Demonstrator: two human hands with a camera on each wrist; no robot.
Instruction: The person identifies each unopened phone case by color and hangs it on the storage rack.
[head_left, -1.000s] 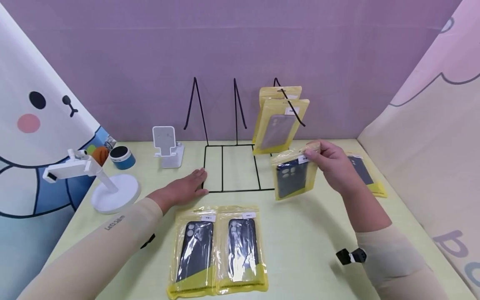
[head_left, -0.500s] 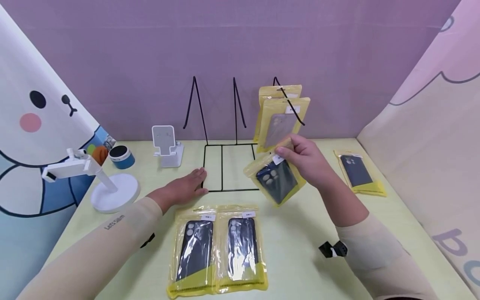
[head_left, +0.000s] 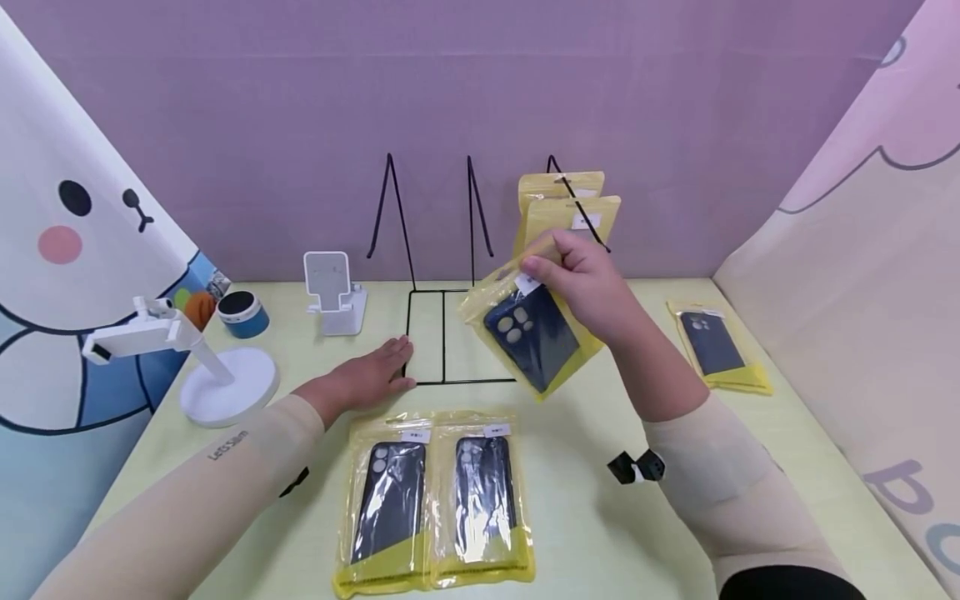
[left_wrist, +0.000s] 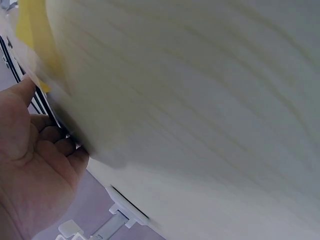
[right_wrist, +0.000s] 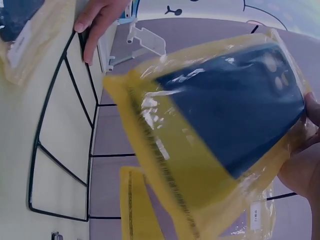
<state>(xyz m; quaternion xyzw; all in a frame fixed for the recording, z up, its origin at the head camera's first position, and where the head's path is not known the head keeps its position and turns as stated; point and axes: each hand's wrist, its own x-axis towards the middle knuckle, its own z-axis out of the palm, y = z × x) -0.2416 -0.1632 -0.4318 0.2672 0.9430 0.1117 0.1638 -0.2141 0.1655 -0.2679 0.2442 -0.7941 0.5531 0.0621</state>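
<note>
A pale yellow-green tabletop (head_left: 600, 517) carries two yellow plastic packets with dark phone cases (head_left: 435, 500) lying side by side at 6 o'clock. At 3 o'clock lies another flat yellow packet (head_left: 716, 346). At 9 o'clock stands a white round-based phone holder (head_left: 202, 367); toward 10 o'clock are a small blue cylindrical speaker (head_left: 243, 314) and a white folding phone stand (head_left: 333, 292). A plain purple wall (head_left: 300, 100) stands at 12 o'clock.

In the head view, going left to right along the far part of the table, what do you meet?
White clamp stand → blue round speaker → white phone stand → black wire rack → yellow packaged case held by the right hand → flat yellow packet.
</note>
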